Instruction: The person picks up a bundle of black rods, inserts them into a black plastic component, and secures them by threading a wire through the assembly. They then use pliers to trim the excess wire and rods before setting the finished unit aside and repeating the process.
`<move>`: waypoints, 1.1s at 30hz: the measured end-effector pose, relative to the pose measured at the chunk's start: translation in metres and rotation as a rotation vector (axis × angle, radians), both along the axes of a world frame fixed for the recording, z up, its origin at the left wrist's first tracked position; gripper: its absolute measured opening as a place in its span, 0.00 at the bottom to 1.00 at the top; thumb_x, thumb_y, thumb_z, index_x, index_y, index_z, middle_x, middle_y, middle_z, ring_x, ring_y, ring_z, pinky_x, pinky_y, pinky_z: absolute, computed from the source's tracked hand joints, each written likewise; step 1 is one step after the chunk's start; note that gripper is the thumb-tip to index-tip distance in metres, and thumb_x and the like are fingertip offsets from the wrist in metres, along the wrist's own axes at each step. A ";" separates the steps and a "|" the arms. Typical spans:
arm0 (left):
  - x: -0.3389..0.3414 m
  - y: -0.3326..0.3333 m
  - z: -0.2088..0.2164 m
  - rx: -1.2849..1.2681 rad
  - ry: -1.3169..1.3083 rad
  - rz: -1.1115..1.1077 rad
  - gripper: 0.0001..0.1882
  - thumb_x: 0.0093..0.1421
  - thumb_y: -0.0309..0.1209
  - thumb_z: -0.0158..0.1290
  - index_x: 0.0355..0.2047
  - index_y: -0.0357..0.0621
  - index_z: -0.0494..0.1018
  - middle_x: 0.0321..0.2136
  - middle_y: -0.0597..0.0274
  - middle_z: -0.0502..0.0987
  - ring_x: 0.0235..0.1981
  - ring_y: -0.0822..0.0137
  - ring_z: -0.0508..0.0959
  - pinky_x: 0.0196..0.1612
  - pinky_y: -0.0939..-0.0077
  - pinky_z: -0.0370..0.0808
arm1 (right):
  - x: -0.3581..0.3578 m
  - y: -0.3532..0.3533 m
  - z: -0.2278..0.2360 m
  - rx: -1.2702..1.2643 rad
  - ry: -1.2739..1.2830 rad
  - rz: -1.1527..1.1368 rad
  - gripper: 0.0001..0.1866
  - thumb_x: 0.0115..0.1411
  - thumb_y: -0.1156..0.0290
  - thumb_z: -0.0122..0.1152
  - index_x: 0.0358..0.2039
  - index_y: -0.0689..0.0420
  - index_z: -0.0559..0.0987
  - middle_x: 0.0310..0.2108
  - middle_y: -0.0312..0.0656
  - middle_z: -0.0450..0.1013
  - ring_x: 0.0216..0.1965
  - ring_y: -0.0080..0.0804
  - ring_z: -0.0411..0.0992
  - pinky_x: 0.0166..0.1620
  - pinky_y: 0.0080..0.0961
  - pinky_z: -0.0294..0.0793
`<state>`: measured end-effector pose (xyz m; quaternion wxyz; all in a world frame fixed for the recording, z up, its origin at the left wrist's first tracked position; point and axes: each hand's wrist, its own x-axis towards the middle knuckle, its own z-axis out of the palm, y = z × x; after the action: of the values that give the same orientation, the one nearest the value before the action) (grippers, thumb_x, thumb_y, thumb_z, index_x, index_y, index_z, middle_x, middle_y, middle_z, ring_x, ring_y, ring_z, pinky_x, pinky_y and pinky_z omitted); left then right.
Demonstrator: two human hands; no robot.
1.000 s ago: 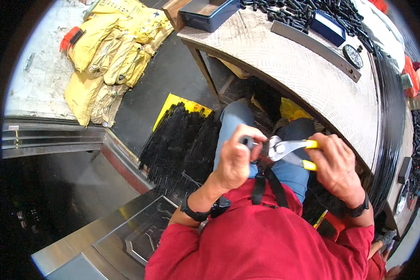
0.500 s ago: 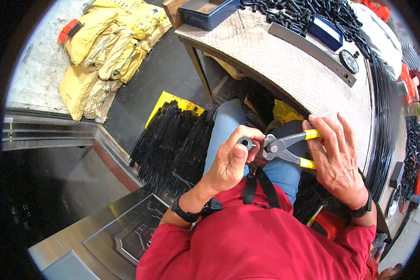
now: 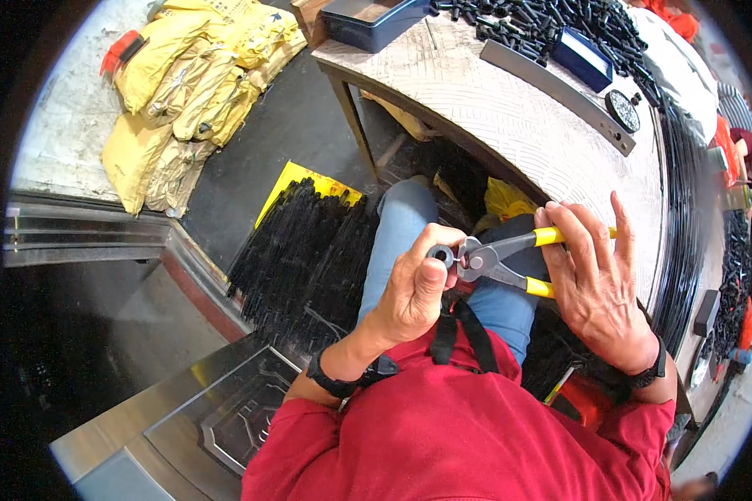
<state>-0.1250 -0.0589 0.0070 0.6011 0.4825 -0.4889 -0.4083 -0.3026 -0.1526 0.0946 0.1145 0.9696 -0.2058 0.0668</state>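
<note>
My left hand (image 3: 409, 292) is closed around a small dark tube (image 3: 440, 254), its round, hollow end facing up between thumb and forefinger. My right hand (image 3: 597, 292) grips a pair of end-cutting pincers (image 3: 479, 261) with yellow handles, the thumb side on the upper handle and the palm behind the lower one. The handles stand apart. The pincers' head is right beside the tube, at a thin pale pin or wire sticking out from it; whether the jaws bite on it is too small to tell.
A work table (image 3: 510, 125) bears a blue tray (image 3: 368, 25), a metal bar (image 3: 556, 96), a blue box (image 3: 582, 58) and a heap of black tubes (image 3: 551, 21). Long black rods (image 3: 301, 242) lie on the floor to the left, near yellow sacks (image 3: 200, 92).
The pincers and my right hand have shifted left, bringing the jaws up to the pin at the tube. My left hand keeps its hold, almost in place.
</note>
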 end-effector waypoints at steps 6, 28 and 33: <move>0.002 -0.001 0.001 0.007 0.016 -0.014 0.34 0.58 0.60 0.27 0.35 0.38 0.64 0.25 0.66 0.68 0.21 0.80 0.63 0.26 0.86 0.62 | 0.001 -0.002 0.003 -0.070 0.027 0.026 0.16 0.48 0.70 0.53 0.38 0.62 0.73 0.44 0.41 0.62 0.45 0.33 0.64 0.52 0.44 0.56; 0.016 0.004 -0.008 0.030 0.161 -0.246 0.37 0.56 0.62 0.30 0.38 0.35 0.65 0.25 0.62 0.66 0.23 0.77 0.64 0.30 0.81 0.62 | -0.006 -0.037 0.011 1.487 0.164 0.110 0.11 0.53 0.79 0.50 0.37 0.59 0.64 0.26 0.45 0.68 0.26 0.39 0.71 0.28 0.32 0.69; 0.011 0.004 -0.002 -0.049 0.137 -0.258 0.32 0.59 0.58 0.30 0.35 0.37 0.63 0.24 0.62 0.66 0.23 0.75 0.63 0.33 0.78 0.63 | -0.005 -0.043 0.026 1.440 0.294 0.084 0.07 0.56 0.75 0.49 0.35 0.58 0.63 0.19 0.44 0.68 0.22 0.37 0.72 0.22 0.31 0.68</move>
<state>-0.1137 -0.0551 0.0050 0.5873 0.3719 -0.5147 -0.5019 -0.3075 -0.1960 0.1209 -0.5270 0.8105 -0.1439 -0.2112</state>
